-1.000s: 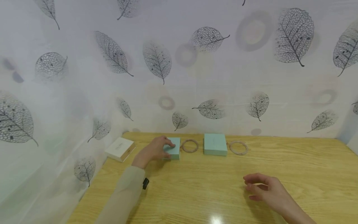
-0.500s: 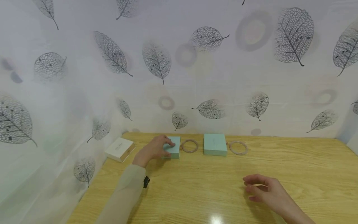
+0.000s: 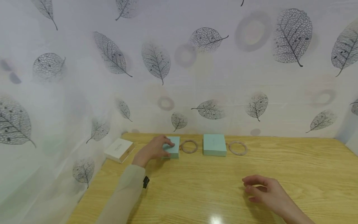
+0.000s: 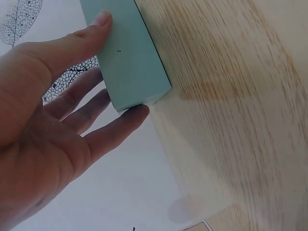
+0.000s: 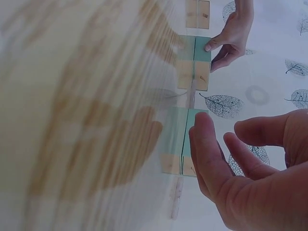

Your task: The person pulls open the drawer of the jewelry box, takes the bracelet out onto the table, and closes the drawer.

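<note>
At the back of the table, my left hand [image 3: 153, 151] grips a small mint-green box [image 3: 174, 149] by its left part. In the left wrist view the thumb lies on one face of this box [image 4: 130, 57] and fingertips touch its other sides. A pale pinkish bangle [image 3: 189, 146] lies just right of that box. Farther right come a second mint-green box [image 3: 214, 144] and a similar bangle [image 3: 238, 148]. My right hand [image 3: 264, 188] hovers over the right front area, fingers loosely bent, holding nothing.
A white box [image 3: 119, 150] with a brownish side sits at an angle in the back left corner. Behind and left of the wooden table [image 3: 195, 186] hangs a pale leaf-patterned sheet [image 3: 179, 87].
Between the first two frames, my left hand and the gripped box shift very slightly toward the back. The right hand, the bangles and the other boxes stay put.
</note>
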A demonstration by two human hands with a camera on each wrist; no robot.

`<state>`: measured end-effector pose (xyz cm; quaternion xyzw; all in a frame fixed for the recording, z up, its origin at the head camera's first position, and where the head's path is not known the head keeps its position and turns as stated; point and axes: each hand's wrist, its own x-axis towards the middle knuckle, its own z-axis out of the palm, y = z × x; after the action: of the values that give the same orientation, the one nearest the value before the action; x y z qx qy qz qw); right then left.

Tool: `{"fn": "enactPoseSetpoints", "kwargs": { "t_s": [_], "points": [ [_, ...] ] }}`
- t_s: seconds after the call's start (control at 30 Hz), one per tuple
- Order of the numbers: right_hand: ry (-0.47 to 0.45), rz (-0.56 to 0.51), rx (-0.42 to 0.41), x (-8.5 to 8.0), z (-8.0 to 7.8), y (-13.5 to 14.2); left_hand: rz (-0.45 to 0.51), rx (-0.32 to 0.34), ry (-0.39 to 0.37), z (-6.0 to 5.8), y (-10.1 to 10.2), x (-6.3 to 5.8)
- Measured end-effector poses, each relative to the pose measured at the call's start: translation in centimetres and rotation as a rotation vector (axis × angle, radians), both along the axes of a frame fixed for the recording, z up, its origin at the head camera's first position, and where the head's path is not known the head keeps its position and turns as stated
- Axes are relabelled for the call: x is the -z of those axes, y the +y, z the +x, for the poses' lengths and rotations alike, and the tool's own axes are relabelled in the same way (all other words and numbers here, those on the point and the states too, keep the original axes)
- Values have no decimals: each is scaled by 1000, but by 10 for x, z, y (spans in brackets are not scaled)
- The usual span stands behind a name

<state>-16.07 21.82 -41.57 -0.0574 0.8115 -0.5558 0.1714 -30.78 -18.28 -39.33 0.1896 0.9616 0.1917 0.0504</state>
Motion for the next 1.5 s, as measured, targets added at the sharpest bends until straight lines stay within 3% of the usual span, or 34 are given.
{"fn": "enactPoseSetpoints", "kwargs": {
  "t_s": [1.5],
  "points": [
    [-22,10,-9,1,0,-5,-13,19,10,-11,-2,2]
  ]
}}
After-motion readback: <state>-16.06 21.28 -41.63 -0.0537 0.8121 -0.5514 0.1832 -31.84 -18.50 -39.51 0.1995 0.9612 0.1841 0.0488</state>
